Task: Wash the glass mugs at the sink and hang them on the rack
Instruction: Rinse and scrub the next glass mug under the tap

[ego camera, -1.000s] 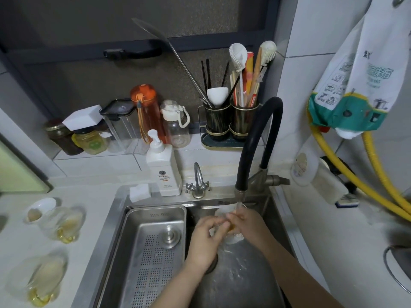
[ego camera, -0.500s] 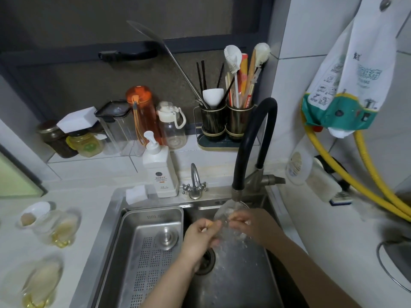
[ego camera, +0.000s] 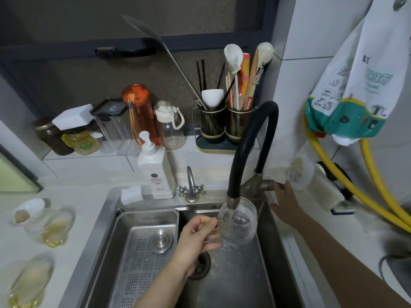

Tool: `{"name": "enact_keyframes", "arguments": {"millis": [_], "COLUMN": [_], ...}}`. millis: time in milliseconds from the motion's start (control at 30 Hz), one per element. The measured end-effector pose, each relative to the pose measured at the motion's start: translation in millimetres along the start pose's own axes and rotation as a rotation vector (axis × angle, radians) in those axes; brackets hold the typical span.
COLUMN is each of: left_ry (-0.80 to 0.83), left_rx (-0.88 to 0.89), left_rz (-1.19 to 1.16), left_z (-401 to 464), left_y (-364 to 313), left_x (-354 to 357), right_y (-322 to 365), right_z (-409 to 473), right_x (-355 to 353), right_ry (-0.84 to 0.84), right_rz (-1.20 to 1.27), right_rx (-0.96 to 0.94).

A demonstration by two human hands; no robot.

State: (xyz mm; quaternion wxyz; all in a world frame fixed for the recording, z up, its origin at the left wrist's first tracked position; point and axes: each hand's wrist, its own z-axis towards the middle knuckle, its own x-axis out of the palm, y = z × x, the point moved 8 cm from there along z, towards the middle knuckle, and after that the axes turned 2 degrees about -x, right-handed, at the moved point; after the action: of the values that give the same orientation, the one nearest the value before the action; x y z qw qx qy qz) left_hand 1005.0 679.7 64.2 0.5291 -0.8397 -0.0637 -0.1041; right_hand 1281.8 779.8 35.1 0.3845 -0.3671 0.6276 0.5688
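Glass mug (ego camera: pixel 238 221) sits under the faucet (ego camera: pixel 244 152), rinsing, gripped by the left hand (ego camera: pixel 195 236); right hand (ego camera: pixel 284 203) reaches relaxed toward the tap lever; hanging remains undone

We cannot see the fingertips of the right hand (ego camera: pixel 283 205); they go behind the tap handle (ego camera: pixel 265 185), so we cannot tell if it grips. The left hand (ego camera: pixel 195 237) covers most of the mug's gold handle (ego camera: pixel 214 230). Two glass mugs (ego camera: pixel 52 226) on the counter (ego camera: pixel 84 196) are blurry, and a third mug (ego camera: pixel 26 283) is cut off by the bottom edge. The bag (ego camera: pixel 353 90) on the wall runs off the right edge. The soap bottle's (ego camera: pixel 155 172) label is too small to read.
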Motion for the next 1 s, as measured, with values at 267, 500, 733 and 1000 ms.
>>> {"name": "enact_keyframes", "arguments": {"millis": [267,500,733,1000], "left_ry": [0.026,0.025,0.036,0.088], "left_rx": [0.035,0.025,0.011,-0.016], "left_rz": [-0.057,-0.049,-0.024,0.013], "left_z": [9,6,-8,-40], "left_y": [-6,-4,0,22], "left_x": [7,5,-9,-16], "right_y": [11,40,107,111], "right_z": [9,-34,-120,-175], "right_x": [-2,-3,3,16], "right_ry": [0.044,-0.014,0.157,0.000], "right_rz": [0.102,0.384,0.883,0.905], "right_rx": [-0.010,-0.072,-0.227,-0.151]}}
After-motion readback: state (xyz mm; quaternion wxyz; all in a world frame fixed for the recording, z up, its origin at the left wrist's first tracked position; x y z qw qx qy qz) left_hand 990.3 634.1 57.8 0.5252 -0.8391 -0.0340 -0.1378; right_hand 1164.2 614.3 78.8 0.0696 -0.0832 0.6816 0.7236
